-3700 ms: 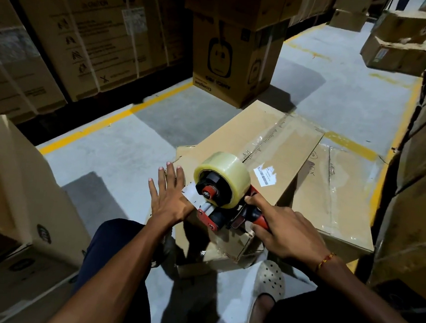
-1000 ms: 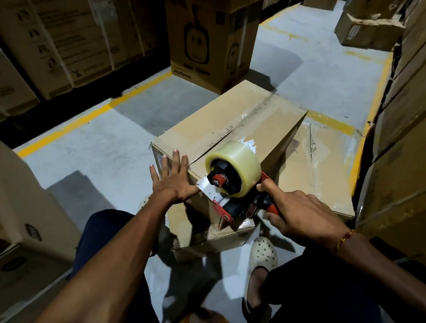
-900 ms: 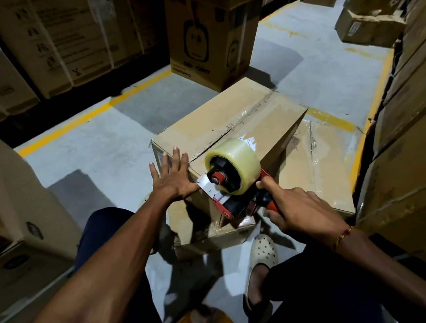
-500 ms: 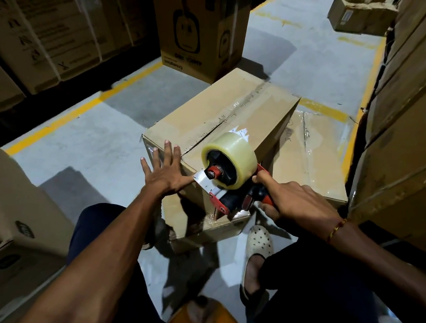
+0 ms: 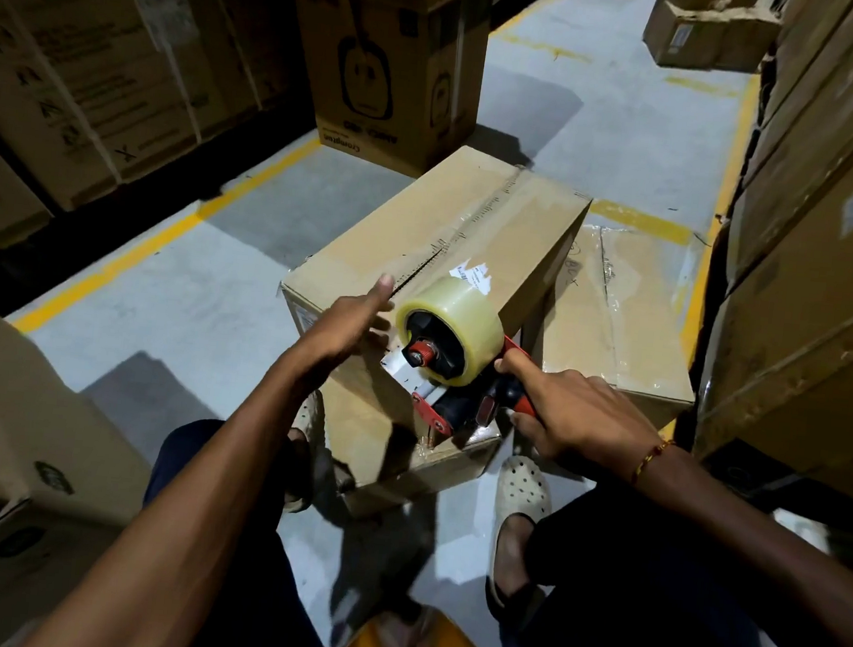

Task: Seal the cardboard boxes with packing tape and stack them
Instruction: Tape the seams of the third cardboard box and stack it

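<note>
a: head view, the only one. where's the box?

b: the cardboard box (image 5: 436,252) sits on the floor (image 5: 167,311) between the person's feet, long side running away from them, centre seam only partly taped at the near end. a second box (image 5: 620,330) lies just beside it on the right, already under clear film.

a: and the hands?

b: the right hand (image 5: 576,419) is curled round the red handle of the tape dispenser (image 5: 448,346), forefinger stretched along the frame, blade end down at the box's near edge. the left hand (image 5: 347,326) is loose, fingers straight and a little blurred, over the near top corner; i can't tell whether it touches.

a: how will it handle?

b: i'd judge the cardboard stiff at edges and corners but springy along the flaps, so press flat beside the seam, not on it. the tape looks slick and clingy. to stack, grip under the two short ends; weight can't be told.
</note>
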Available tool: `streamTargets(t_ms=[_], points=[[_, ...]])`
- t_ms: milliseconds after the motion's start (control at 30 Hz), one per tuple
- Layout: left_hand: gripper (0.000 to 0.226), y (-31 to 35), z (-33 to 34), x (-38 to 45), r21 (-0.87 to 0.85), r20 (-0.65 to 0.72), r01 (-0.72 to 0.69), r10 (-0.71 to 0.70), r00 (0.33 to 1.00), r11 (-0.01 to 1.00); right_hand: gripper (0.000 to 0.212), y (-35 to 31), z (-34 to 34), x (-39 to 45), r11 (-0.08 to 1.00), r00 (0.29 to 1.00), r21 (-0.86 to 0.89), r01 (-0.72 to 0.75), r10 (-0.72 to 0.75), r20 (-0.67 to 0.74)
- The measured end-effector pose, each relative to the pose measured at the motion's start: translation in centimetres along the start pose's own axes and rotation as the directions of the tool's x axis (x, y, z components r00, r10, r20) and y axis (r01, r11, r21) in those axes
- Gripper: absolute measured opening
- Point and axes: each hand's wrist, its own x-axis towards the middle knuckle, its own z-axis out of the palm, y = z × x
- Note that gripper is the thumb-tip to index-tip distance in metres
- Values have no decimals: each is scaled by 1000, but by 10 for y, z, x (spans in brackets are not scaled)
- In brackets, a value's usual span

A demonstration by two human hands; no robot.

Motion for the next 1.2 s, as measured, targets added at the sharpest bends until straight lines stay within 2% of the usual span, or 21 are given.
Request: streamTargets(t_ms=[33, 100, 133, 200, 400, 533, 600, 800, 833, 867, 933, 967, 1100, 1200], points=[[92, 8, 0, -2, -55, 114, 90, -84, 990, 994, 54, 0, 0, 0, 1000, 1000, 2, -2, 2, 0], [116, 18, -1, -1, -47, 271, 177, -158, 949, 983, 54, 0, 1, 0, 1000, 1000, 12, -11, 11, 4], [120, 21, -1, 1, -30, 316, 179, -160, 935, 983, 55, 0, 2, 0, 1000, 1000, 18, -12, 12, 4], [114, 25, -1, 5, 3, 346, 156, -147, 927, 988, 56, 0, 2, 1, 999, 1000, 36, -5, 5, -2], [60, 42, 3, 11, 3, 333, 86, -83, 939, 996, 59, 2, 3, 6, 996, 1000, 87, -7, 5, 17], [47, 45, 9, 15, 41, 300, 71, -80, 951, 997, 59, 3, 6, 9, 994, 999, 108, -21, 17, 35], [49, 46, 11, 12, 44, 297, 63, -73, 952, 997, 61, 3, 9, 8, 991, 999, 134, -31, 26, 40], [99, 23, 16, 11, -8, 219, 36, -33, 975, 999, 57, 11, 2, 13, 982, 999, 188, -33, 26, 42], [95, 13, 18, 13, -16, 196, 22, -18, 980, 1000, 54, 12, -1, 12, 979, 998, 203, -36, 25, 55], [80, 1, 20, 14, 4, 163, -10, 9, 987, 1000, 49, 13, -4, 11, 974, 997, 224, -41, 26, 66], [46, -22, 23, 15, 138, 79, -132, 122, 989, 981, 41, 17, -12, 7, 946, 996, 314, -74, 53, 74], [38, -32, 25, 17, 212, 59, -199, 190, 980, 957, 39, 21, -16, 5, 924, 995, 371, -96, 75, 71], [50, -46, 27, 13, 355, 79, -343, 337, 938, 870, 35, 34, -29, -2, 844, 988, 513, -155, 134, 78], [38, -50, 32, 10, 457, 69, -362, 373, 925, 813, 31, 40, -32, -6, 743, 976, 633, -219, 178, 128]])
